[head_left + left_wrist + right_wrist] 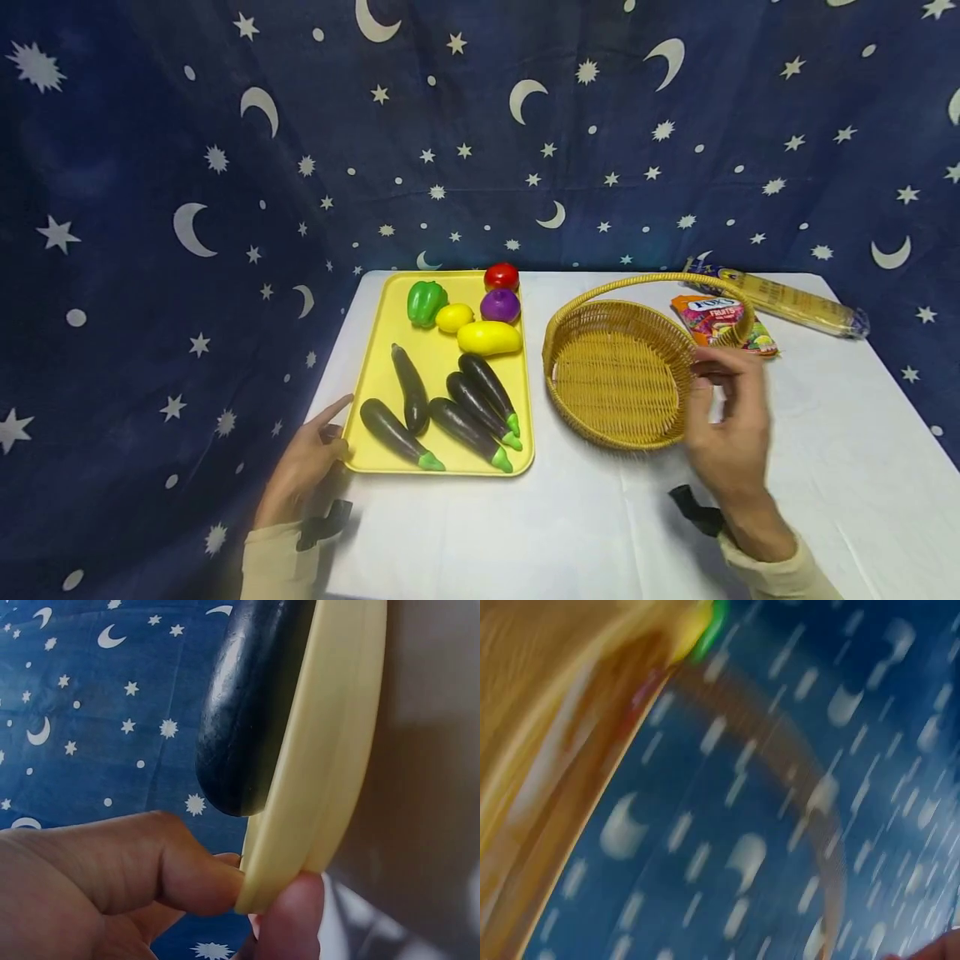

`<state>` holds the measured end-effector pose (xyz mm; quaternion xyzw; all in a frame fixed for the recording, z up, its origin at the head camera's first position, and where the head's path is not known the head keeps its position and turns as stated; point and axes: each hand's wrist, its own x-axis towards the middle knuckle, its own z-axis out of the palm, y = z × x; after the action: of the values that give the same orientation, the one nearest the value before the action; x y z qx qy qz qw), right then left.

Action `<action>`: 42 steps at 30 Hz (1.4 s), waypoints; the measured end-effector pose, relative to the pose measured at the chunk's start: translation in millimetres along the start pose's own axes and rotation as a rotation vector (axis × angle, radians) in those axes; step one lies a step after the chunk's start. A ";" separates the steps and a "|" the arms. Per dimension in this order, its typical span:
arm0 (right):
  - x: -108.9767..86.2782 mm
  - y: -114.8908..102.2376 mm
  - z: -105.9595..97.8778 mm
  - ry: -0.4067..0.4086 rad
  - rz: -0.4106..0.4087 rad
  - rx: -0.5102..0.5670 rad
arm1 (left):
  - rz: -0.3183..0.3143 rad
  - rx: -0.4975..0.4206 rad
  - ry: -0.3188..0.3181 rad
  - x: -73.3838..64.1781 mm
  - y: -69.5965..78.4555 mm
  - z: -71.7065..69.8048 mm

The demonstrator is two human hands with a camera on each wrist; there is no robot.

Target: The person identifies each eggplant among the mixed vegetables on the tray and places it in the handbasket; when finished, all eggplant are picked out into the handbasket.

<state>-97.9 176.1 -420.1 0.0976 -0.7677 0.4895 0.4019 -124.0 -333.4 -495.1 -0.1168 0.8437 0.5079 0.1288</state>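
Observation:
My left hand [311, 458] pinches the left edge of the yellow tray [367, 350] near its front corner; the left wrist view shows thumb and finger on that edge. Several eggplants [472, 437] lie in the tray's front half. Behind them are a green bell pepper [426, 302], a lemon [454, 317], a purple round vegetable [500, 306], a red tomato [501, 277] and a long yellow fruit [489, 337]. Blurred, my right hand [731, 425] is at the right side of the wicker basket [615, 387], fingers loosely bent with a gap beside the thumb. Nothing shows between them.
A Fox's candy bag [720, 321] lies behind the basket's right side, partly behind its arched handle [622, 281]. Farther back on the right is a long clear pack of noodles [787, 297]. Dark cloth with moons and stars [480, 125] hangs behind the white table [562, 533].

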 end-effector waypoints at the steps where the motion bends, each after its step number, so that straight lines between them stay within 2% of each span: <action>1: -5.6 -8.5 14.8 -0.109 -0.066 0.031 | -0.001 0.003 0.006 0.0 -1.1 0.0; 3: -21.8 -21.5 49.6 -0.331 -0.159 0.025 | -0.006 0.008 0.022 -1.4 -2.6 0.3; 6: -48.8 -37.8 102.0 -0.613 -0.221 -0.013 | -0.013 0.006 0.036 -3.3 -4.0 1.6; 9: -70.8 -55.0 145.5 -0.782 -0.219 -0.022 | -0.008 -0.005 0.025 -4.9 -4.0 3.9; 13: -90.3 -73.4 187.9 -0.926 -0.186 -0.127 | 0.013 -0.004 0.016 -4.7 -3.0 7.0; 17: -107.8 -80.8 216.7 -0.958 -0.206 -0.260 | 0.000 0.013 0.026 -5.4 -2.9 8.8; 21: -118.4 -83.4 231.0 -0.939 -0.253 -0.344 | -0.014 0.008 0.027 -7.1 -1.4 10.4; 30: -120.0 -80.0 250.8 -0.775 -0.319 -0.587 | -0.008 -0.020 0.017 -8.0 0.9 10.5; 33: -120.8 -78.5 251.8 -0.798 -0.301 -0.561 | -0.020 -0.010 0.011 -6.7 -0.9 10.2; 37: -122.2 -78.0 249.7 -0.854 -0.254 -0.463 | -0.021 -0.017 0.005 -5.5 -0.8 9.2; 42: -122.9 -77.3 247.8 -0.877 -0.255 -0.385 | -0.014 -0.037 0.001 -4.4 0.9 8.0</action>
<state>-104.3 -98.3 -504.6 0.3115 -0.9229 0.1986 0.1087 -119.3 -325.5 -496.5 -0.1254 0.8334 0.5224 0.1296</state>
